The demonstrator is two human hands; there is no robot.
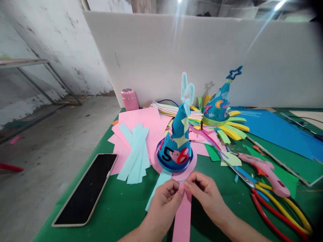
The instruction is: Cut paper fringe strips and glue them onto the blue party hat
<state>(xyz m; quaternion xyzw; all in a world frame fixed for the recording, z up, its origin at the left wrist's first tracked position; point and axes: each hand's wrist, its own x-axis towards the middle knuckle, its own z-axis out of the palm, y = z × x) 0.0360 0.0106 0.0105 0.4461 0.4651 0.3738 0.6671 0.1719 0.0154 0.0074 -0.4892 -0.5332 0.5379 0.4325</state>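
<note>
A long pink paper strip runs toward me from the front rim of a round pink paper base. My left hand pinches the strip's far end at its left side, and my right hand pinches the same end at its right. On the base stands a blue paper cone hat with "5" and "6" on its front, yellow stars and a light blue fuzzy-wire loop on top. A light blue strip sticks out from the base, left of my hands.
Light blue strips lie on pink sheets at left, beyond a phone. Scissors and a pink glue gun rest at right. Behind are a second decorated cone hat, a blue sheet and a pink canister.
</note>
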